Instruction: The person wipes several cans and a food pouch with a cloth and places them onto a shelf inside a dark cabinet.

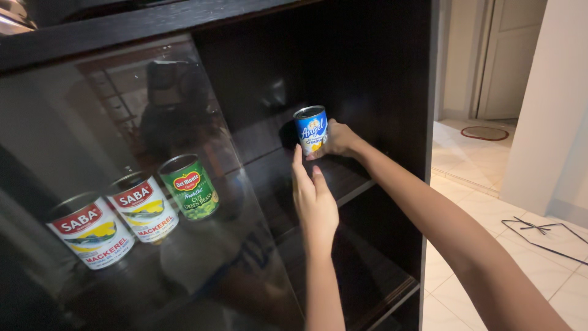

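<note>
The left hand [315, 205] is nearest, raised in front of the dark cabinet's [367, 55] open side with its fingers straight and held together, its grip closed on nothing; the fingertips point up toward the blue can [310, 129] and stop just short of it. To the left, behind the cabinet's glass door [110, 122], three cans stand upright in a row on a dark shelf [177, 263]: two white mackerel cans with red bands, one at the near left [92, 232] and one just beside it [143, 208], and a green can of cut green beans [189, 187] next along, close to the second. The glass reflects a person and the room. Farther in, the right hand [339, 140] reaches into the open compartment with its grip clamped on the side of the blue can, which is held upright just above the upper dark shelf [343, 178], its silver lid facing up. Beyond the cabinet to the right lie a pale tiled floor [465, 159], a white wall [545, 104], a closed cream door [508, 55], and a thin black wire frame [539, 233] lying on the tiles.
</note>
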